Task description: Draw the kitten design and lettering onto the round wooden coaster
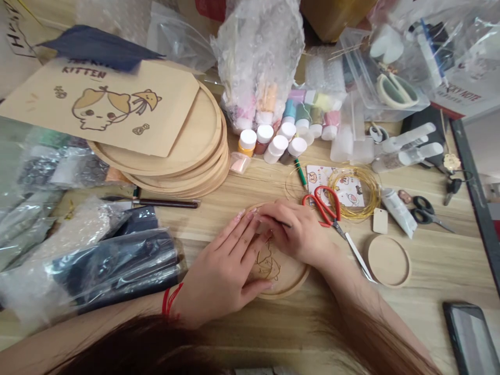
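Note:
A small round wooden tray [287, 277] lies on the table in front of me, with a gold wire outline of a cat [267, 260] on it. My left hand [226, 265] rests flat over the tray's left side, fingers stretched out and pressing on the wire. My right hand [297, 229] is curled over the tray's upper part, fingers pinched on a thin dark tool [282, 224] that points left. Red-handled scissors [332, 213] lie just right of my right hand.
A coil of gold wire [357, 192] lies on a sticker sheet. A second small wooden tray [388, 260], a tube [398, 211], black scissors [427, 213] and a phone [472, 338] are on the right. Paint bottles [273, 143], stacked wooden plates [183, 156] and plastic bags [97, 255] surround the workspace.

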`<state>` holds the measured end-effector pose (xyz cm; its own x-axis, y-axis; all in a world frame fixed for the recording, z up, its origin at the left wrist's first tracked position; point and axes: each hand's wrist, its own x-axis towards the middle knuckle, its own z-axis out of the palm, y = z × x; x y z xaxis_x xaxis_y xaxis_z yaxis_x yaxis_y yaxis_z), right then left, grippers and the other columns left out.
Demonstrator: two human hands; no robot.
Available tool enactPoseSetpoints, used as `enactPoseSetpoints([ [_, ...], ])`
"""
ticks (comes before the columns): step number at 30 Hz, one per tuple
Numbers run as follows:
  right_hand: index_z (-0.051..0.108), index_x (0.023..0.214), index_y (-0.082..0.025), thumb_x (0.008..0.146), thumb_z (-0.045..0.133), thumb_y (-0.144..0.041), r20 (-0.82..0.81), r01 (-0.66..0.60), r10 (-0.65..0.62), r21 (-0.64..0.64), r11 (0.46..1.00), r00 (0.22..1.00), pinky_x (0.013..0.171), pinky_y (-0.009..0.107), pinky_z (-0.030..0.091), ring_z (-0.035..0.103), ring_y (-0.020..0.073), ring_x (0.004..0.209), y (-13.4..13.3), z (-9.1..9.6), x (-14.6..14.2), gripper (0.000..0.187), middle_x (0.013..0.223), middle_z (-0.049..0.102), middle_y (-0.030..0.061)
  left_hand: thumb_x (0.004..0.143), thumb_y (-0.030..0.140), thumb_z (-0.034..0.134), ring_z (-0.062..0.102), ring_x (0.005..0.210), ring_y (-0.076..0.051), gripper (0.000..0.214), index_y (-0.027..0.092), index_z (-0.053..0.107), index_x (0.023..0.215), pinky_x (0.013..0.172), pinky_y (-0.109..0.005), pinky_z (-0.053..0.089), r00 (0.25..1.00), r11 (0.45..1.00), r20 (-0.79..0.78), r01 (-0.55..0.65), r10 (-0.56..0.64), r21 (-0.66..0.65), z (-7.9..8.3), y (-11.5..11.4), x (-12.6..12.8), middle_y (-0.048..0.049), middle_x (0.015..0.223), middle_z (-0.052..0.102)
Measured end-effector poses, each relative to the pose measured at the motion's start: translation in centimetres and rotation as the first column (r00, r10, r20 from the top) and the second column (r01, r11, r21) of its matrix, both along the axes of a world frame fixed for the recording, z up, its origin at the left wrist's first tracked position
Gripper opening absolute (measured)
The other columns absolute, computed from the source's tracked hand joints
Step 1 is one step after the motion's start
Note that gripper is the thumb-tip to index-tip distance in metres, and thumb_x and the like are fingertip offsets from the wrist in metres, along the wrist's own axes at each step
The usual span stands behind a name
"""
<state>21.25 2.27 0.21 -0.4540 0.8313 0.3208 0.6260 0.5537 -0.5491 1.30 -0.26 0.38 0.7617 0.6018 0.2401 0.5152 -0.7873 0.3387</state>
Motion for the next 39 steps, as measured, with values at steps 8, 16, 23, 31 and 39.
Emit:
enactPoseSetpoints([
  [8,0.057,0.102,-0.022,0.094,0.053,-0.022,-0.149,0.172,-0.178,-0.057,0.984,0.973,0.064,0.030,0.055,0.067,0.0176,0.074,-0.2,-0.4,0.5,0.009,0.085,0.069,0.0040,0.091,0.057,0.051,0.042,0.137,-0.035,0.071,0.002,0.051,0.136,0.114,-0.049,0.039,1.000,1.000,-0.015,0.016,-0.016,0.016,0.0,0.2,0.0,-0.0224,0.146,0.045],
  [16,0.055,0.095,-0.024,0.094,0.057,-0.038,-0.479,0.277,-0.506,-0.470,0.838,0.718,0.037,0.025,0.047,0.057,0.0125,0.042,-0.8,-0.3,0.7,0.015,0.066,0.064,-0.0008,0.092,0.050,0.054,0.043,0.137,-0.034,0.062,0.009,0.050,0.139,0.113,-0.049,0.040,0.999,0.999,0.004,0.036,-0.036,0.029,-0.3,0.6,-0.6,-0.0179,0.146,0.047],
  [23,0.059,0.085,-0.022,0.094,0.056,-0.033,-0.249,0.321,-0.417,-0.349,0.880,0.874,0.046,0.027,0.049,0.061,0.0151,0.052,-1.4,0.3,0.6,0.015,0.064,0.064,0.0008,0.091,0.045,0.057,0.044,0.136,-0.033,0.057,0.008,0.055,0.134,0.115,-0.049,0.038,0.997,0.998,0.042,0.057,-0.059,0.039,-0.5,0.6,-0.9,-0.0192,0.143,0.050],
  [31,0.057,0.085,-0.021,0.095,0.051,-0.023,-0.132,0.294,-0.314,-0.150,0.944,0.940,0.052,0.027,0.050,0.063,0.0155,0.057,-1.1,0.5,0.2,0.012,0.069,0.066,0.0021,0.091,0.044,0.057,0.043,0.137,-0.032,0.055,0.007,0.056,0.132,0.116,-0.047,0.037,0.997,0.999,0.054,0.046,-0.047,0.020,-0.2,0.7,-0.8,-0.0185,0.142,0.051],
  [39,0.057,0.088,-0.025,0.091,0.053,-0.019,-0.097,0.236,-0.235,-0.001,0.972,0.967,0.057,0.030,0.053,0.066,0.0187,0.063,-1.3,-0.4,0.3,0.008,0.071,0.067,0.0020,0.093,0.045,0.054,0.043,0.137,-0.032,0.055,0.005,0.058,0.131,0.115,-0.048,0.039,0.997,0.999,0.054,0.048,-0.048,0.011,0.1,0.7,-0.6,-0.0193,0.142,0.051],
])
